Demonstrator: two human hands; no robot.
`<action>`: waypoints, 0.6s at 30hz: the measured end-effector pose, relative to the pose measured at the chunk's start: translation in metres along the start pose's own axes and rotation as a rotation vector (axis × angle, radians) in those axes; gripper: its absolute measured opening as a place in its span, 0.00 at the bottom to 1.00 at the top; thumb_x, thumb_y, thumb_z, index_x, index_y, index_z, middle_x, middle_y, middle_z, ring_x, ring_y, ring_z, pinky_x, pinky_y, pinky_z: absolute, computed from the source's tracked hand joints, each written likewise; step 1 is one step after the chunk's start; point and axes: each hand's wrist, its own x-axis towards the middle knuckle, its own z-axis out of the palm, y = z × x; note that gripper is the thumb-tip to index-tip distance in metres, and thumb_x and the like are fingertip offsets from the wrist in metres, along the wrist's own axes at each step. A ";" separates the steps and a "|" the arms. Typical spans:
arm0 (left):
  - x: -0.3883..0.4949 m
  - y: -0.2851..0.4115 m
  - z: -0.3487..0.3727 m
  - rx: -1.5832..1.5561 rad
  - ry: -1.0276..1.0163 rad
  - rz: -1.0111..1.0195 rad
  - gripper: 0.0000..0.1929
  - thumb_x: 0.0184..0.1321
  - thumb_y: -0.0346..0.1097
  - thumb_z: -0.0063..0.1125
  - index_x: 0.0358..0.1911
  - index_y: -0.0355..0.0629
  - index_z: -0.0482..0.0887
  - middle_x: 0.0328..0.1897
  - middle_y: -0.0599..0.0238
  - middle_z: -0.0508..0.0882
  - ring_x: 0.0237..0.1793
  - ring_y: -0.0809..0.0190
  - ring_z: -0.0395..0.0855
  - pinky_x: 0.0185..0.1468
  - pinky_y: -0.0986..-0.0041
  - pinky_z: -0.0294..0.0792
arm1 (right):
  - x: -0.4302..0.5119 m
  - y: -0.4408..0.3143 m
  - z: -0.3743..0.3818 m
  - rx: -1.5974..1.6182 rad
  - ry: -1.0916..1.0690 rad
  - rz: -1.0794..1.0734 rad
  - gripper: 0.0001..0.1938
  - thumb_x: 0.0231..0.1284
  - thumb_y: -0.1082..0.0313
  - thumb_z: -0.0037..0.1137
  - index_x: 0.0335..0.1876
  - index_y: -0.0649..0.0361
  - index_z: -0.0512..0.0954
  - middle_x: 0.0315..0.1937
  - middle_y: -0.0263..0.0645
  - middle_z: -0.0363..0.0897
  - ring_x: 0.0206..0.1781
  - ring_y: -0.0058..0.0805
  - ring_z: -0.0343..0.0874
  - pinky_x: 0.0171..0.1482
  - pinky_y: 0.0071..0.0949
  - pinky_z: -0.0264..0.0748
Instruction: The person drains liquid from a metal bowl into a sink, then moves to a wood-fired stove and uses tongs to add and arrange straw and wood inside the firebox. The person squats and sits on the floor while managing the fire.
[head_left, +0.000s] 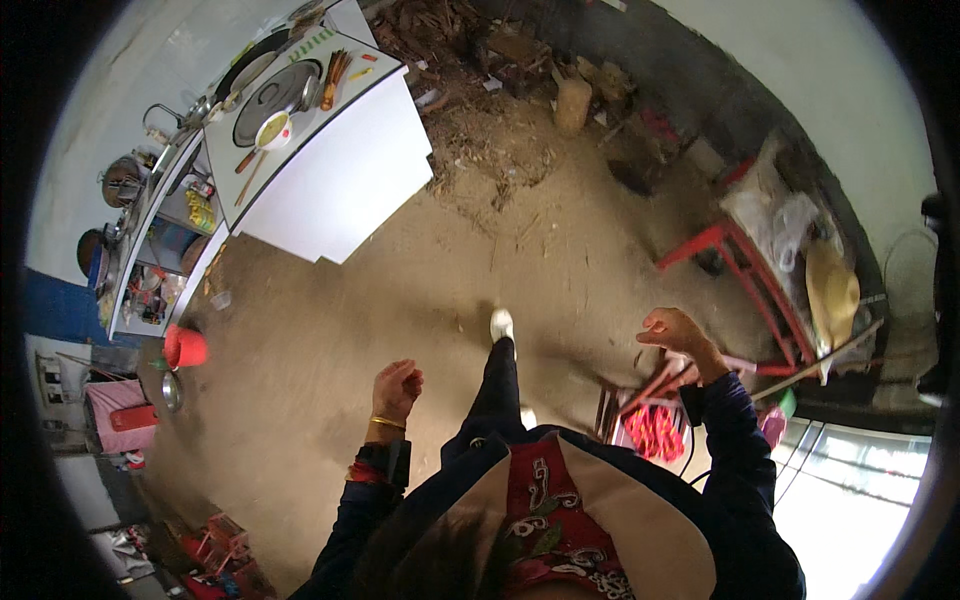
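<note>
My left hand (397, 388) hangs over the bare earthen floor, fingers loosely curled, with nothing seen in it; a yellow bangle circles the wrist. My right hand (670, 330) is raised on the other side, fingers bent and partly apart, holding nothing visible. It is nearest to a red wooden table frame (739, 262) and a small seat bearing a red patterned cloth (655, 433). One white shoe (502, 324) is put forward between the hands. Ahead to the left, a white-tiled stove (337, 165) carries a round pot lid (277, 97), a bowl (274, 132) of food and a whisk-like brush (334, 82).
A red bucket (185, 346) and a metal basin (172, 391) stand at left, below an open shelf unit (174, 289). Dry plant litter (502, 150) and a wood block (572, 105) lie ahead. A straw hat (832, 292) and a long stick (821, 361) are at right.
</note>
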 end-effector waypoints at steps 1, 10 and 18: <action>0.026 0.011 0.013 0.001 -0.014 -0.020 0.06 0.61 0.34 0.61 0.38 0.42 0.82 0.28 0.65 0.83 0.26 0.66 0.81 0.28 0.78 0.70 | 0.032 0.000 -0.020 0.003 0.003 0.004 0.25 0.50 0.49 0.70 0.47 0.60 0.80 0.37 0.42 0.84 0.41 0.32 0.84 0.41 0.29 0.78; 0.256 0.168 0.180 0.004 -0.111 -0.034 0.12 0.59 0.32 0.63 0.45 0.38 0.81 0.40 0.61 0.86 0.39 0.62 0.85 0.42 0.74 0.75 | 0.229 -0.017 -0.178 0.203 -0.099 0.454 0.30 0.46 0.60 0.74 0.56 0.61 0.76 0.48 0.47 0.81 0.46 0.36 0.83 0.41 0.36 0.83; 0.436 0.261 0.302 -0.071 -0.242 -0.005 0.12 0.60 0.26 0.59 0.46 0.32 0.80 0.42 0.54 0.85 0.45 0.57 0.84 0.50 0.67 0.78 | 0.396 0.019 -0.291 0.457 -0.026 0.408 0.04 0.58 0.74 0.58 0.31 0.66 0.76 0.19 0.36 0.71 0.17 0.21 0.62 0.19 0.27 0.59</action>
